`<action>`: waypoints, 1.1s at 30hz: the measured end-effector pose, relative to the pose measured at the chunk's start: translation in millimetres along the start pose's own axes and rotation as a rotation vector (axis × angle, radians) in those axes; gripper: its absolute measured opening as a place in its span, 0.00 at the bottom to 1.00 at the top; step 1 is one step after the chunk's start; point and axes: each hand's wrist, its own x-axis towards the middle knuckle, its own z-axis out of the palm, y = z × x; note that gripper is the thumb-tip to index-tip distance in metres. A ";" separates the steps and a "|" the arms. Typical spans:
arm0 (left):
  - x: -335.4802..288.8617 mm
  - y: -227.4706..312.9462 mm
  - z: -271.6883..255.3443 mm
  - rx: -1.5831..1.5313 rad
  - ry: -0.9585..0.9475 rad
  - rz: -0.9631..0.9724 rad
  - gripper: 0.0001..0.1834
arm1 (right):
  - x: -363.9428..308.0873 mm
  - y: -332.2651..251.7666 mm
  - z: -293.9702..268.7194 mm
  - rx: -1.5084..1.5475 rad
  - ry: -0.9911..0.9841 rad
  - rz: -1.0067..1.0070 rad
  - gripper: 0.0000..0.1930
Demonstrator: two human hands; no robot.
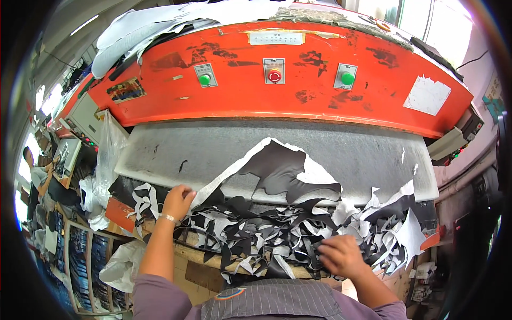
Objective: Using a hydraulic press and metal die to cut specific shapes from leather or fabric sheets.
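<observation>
My left hand [178, 202] is closed on the left end of a large offcut of thin sheet material [280, 164], dark on one face and white on the other. The offcut peaks over the grey cutting bed, and its cut-out lower edge hangs toward a heap of scraps [250, 226]. Black and white strips make up this heap along the bed's near edge. Over the right part of the heap is my right hand [341, 256], its fingers bent and smeared by motion. Whether it touches any scrap I cannot make out.
Behind the grey bed [378, 154] spans a red machine beam [240, 96] with two green buttons and a red one [274, 76]. Sheet material [144, 34] lies on top of it. At left are a clear plastic bag [109, 154], a rack [80, 266] and another person [40, 176].
</observation>
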 end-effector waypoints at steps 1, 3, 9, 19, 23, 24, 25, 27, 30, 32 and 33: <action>16.4 7.7 5.1 0.025 -0.002 0.068 0.16 | 3.5 -8.3 4.1 0.020 -0.079 -0.015 0.17; 51.9 26.8 21.7 0.025 -0.041 0.139 0.16 | 7.0 -11.4 15.8 0.011 -0.164 0.034 0.17; 144.5 86.8 113.5 0.008 -0.070 0.222 0.28 | 27.9 -32.0 25.3 -0.115 -0.365 0.084 0.22; 181.9 39.7 114.6 0.043 -0.221 0.155 0.17 | 57.2 -62.9 29.9 -0.069 -0.408 0.570 0.12; 176.2 10.7 102.4 -0.054 -0.096 0.148 0.14 | 108.9 -84.1 -29.3 0.658 -0.280 1.139 0.07; 169.8 5.8 102.3 -0.084 0.035 0.265 0.15 | 124.7 -87.3 -37.3 0.720 -0.224 1.073 0.07; 166.2 0.2 101.4 -0.087 0.032 0.266 0.15 | 133.6 -81.8 -36.8 0.775 -0.160 0.946 0.06; 163.5 -16.0 94.9 -0.105 0.215 0.649 0.20 | 183.3 -81.5 -23.5 0.912 -0.115 0.822 0.05; 161.2 -24.3 99.8 -0.182 0.071 0.586 0.27 | 240.6 -60.1 44.2 0.509 -0.021 0.468 0.07; 159.8 -26.4 105.3 -0.213 0.060 0.582 0.31 | 277.1 -46.1 104.4 0.103 0.081 0.281 0.08; 159.7 -29.2 104.2 -0.225 0.055 0.569 0.34 | 290.8 -35.1 137.3 -0.043 0.163 0.187 0.08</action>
